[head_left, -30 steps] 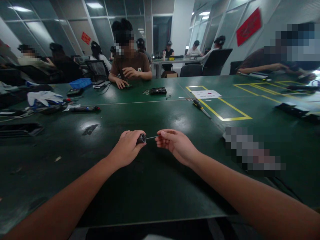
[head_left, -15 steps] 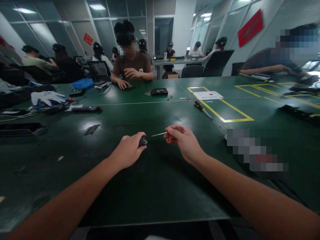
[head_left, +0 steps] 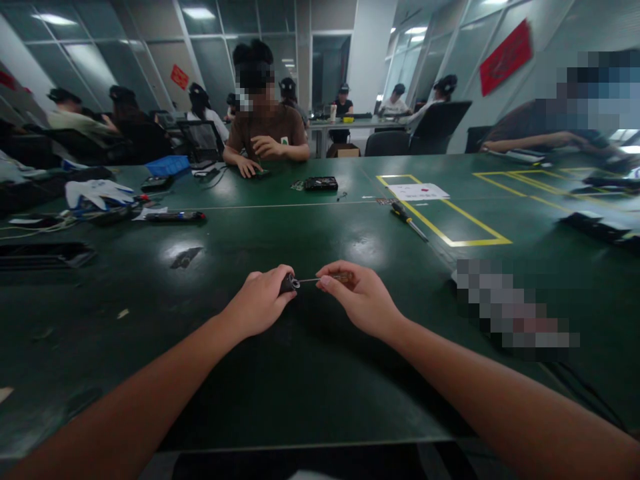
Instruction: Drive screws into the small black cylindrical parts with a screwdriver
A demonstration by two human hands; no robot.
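Note:
My left hand (head_left: 263, 298) grips a small dark cylindrical part (head_left: 289, 284), its round end with a metal ring facing right. Most of that part is hidden by my fingers. In my right hand (head_left: 356, 290) is a thin screwdriver (head_left: 343, 276) with a see-through handle, lying nearly level. Its metal shaft points left, and the tip meets the ringed end of the dark part; I cannot tell how deep it sits. Both hands are just above the green table (head_left: 300, 387), near its middle.
A yellow-and-black screwdriver (head_left: 409, 221) lies beyond my right hand, beside a paper sheet (head_left: 419, 192). A blurred-out object (head_left: 515, 307) is at right. White gloves (head_left: 97, 193) and a pen-shaped tool (head_left: 176, 217) lie at left. Across the table sits a person (head_left: 267, 130).
My right hand has moved slightly left and down, bringing the screwdriver's tip from a gap away to the dark part's end. My left hand has stayed nearly in place.

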